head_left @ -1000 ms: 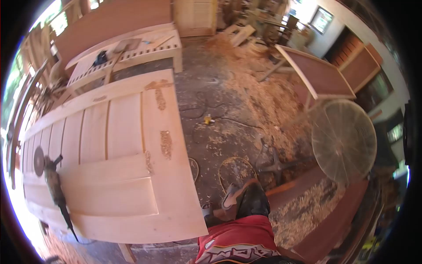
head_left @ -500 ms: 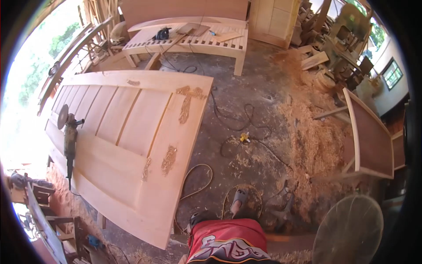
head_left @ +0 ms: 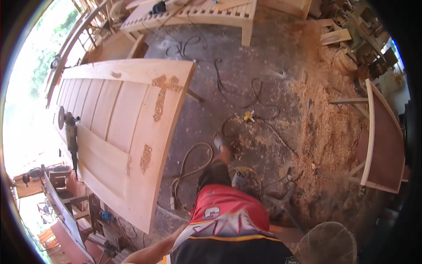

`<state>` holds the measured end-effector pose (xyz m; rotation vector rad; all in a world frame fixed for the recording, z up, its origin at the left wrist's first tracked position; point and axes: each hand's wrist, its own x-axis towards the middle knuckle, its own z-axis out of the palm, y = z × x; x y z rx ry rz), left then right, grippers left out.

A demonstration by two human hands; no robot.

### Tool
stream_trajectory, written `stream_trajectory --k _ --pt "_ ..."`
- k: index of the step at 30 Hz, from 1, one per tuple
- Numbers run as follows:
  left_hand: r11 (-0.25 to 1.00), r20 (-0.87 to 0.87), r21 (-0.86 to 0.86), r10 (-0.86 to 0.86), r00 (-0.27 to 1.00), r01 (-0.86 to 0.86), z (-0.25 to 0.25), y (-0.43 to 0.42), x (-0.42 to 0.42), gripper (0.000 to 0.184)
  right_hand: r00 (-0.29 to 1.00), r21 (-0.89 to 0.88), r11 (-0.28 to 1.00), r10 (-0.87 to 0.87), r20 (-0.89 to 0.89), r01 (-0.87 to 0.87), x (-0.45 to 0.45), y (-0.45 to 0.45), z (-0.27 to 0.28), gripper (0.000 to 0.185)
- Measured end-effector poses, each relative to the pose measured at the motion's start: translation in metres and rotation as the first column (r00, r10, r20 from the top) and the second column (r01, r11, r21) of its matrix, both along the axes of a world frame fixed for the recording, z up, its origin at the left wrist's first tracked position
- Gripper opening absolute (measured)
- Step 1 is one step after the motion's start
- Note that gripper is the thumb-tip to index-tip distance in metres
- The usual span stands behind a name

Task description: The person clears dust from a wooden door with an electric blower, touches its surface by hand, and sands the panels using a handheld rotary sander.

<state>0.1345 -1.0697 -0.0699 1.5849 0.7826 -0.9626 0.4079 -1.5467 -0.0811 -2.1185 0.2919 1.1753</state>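
Observation:
Neither of my hands shows. Part of my left forearm (head_left: 154,251) appears at the bottom edge and runs up to the side of my red and black jersey (head_left: 231,215), where the hand is hidden. Left of me lies a panelled wooden door (head_left: 110,163), raised off the floor. On its far left part rests an angle grinder (head_left: 71,136) with its disc towards the back and its cord trailing off the near edge. Patches of wood shavings (head_left: 160,103) lie on the door's right-hand boards.
Ahead stands a slatted wooden bench (head_left: 211,15) with tools on it. Cords and a yellow power outlet (head_left: 249,116) lie on the floor. Sawdust (head_left: 327,132) covers the right side, beside a framed panel (head_left: 383,141). A round fan (head_left: 329,244) stands at lower right.
My view has tilted down and moved forward, so the bench sits higher in view. One foot has stepped ahead, and my left forearm has come into sight. The grinder still lies on the door.

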Motion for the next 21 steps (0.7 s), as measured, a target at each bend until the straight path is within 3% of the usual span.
stream_trajectory --k 6,17,21 --pt "0.999 0.054 -0.038 0.013 0.998 -0.011 -0.033 0.032 0.130 0.031 0.988 -0.009 0.995 -0.095 -0.121 0.095 0.040 0.038 -0.012 0.054" --pt "0.983 0.061 -0.088 0.170 0.984 -0.164 -0.026 0.083 0.299 0.032 0.912 -0.012 0.969 -0.235 -0.335 0.245 0.155 0.093 0.035 0.053" --pt "0.999 0.136 0.040 0.014 0.991 -0.020 -0.036 0.112 0.349 0.034 0.880 0.074 0.975 -0.157 -0.448 0.212 0.236 0.091 0.033 0.052"
